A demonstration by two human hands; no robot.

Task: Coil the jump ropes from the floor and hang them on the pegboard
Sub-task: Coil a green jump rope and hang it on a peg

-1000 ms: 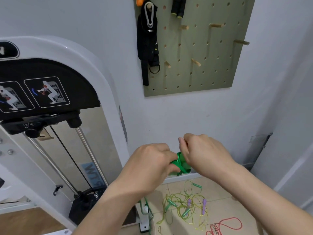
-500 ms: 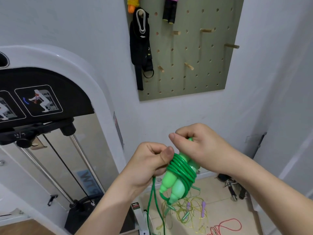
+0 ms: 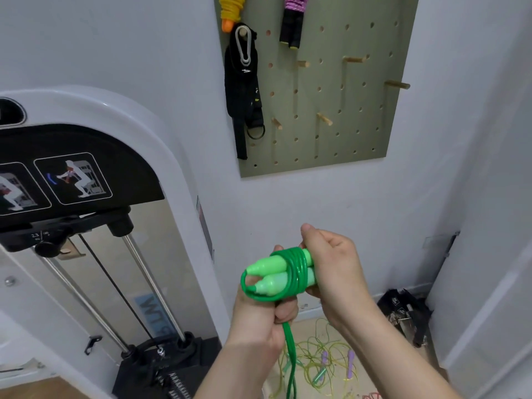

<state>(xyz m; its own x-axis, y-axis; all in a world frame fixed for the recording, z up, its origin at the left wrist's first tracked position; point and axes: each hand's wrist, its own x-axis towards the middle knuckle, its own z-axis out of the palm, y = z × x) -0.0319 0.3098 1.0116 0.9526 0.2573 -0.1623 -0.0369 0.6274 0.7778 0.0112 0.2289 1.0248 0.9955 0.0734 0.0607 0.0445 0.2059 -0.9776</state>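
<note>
A green jump rope (image 3: 290, 270) is held in front of me, its cord wound several times around its two light-green handles. My right hand (image 3: 335, 272) grips the far ends of the handles. My left hand (image 3: 259, 315) is below, closed on the loose green cord that hangs toward the floor. The olive pegboard (image 3: 359, 116) is on the wall above, with a coiled yellow rope (image 3: 231, 10) and a coiled pink rope with black handles (image 3: 293, 18) hanging at its top. More ropes (image 3: 322, 361) lie tangled on the floor, yellow-green with purple handles.
A black strap with a carabiner (image 3: 244, 84) hangs at the pegboard's left. Several bare wooden pegs (image 3: 398, 84) stick out of the board. A white cable machine (image 3: 86, 226) fills the left side. Black gear (image 3: 406, 315) lies in the right corner. A red rope (image 3: 372, 395) shows at the bottom edge.
The hands have risen and turned the bundle so the handles point left. More cord is wrapped around the handles. The view has dropped, showing less of the pegboard's lower wall.
</note>
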